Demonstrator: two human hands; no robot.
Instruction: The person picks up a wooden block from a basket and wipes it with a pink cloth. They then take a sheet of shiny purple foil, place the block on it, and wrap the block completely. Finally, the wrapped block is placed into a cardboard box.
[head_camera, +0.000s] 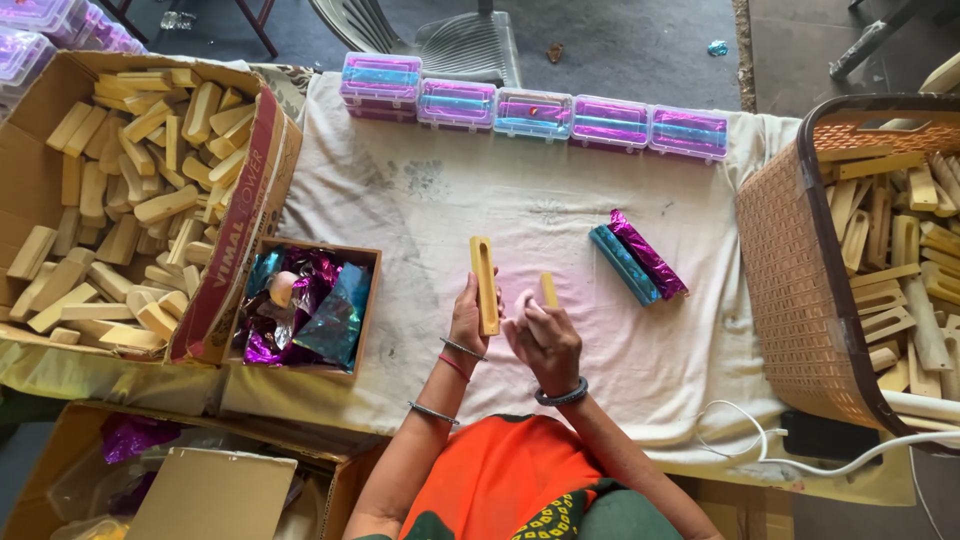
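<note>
Orange cloth on the person's lap fills the near edge of the view, and just past it both hands work over the white cloth (420, 190) that covers the table. Left hand (468, 318) is closed around the lower end of a long wooden block (485, 284), holding it upright above the cloth near the middle of the table's near edge. Right hand (545, 340) is curled shut around a short wooden piece (549, 290), whose top pokes out above the fingers, just beside the long block but not touching it.

Long block looks pale yellow, flat-sided, with a narrow slot running down its face; the short piece is the same colour and looks smooth.

Risks, as I judge them: the long block is gripped only at its bottom, so it could tip or slide out of the hand and drop onto the cloth. The short piece is small and mostly hidden in the fist, so it could slip through. A wide elbow swing could knock the two foil-wrapped sticks (637, 262), one blue and one purple, lying near the right of the hands, or the small box of foil wrappers (310, 305) on the left. A cardboard box of blocks (130, 190) sits at the left edge and a basket (790, 290) at the right
</note>
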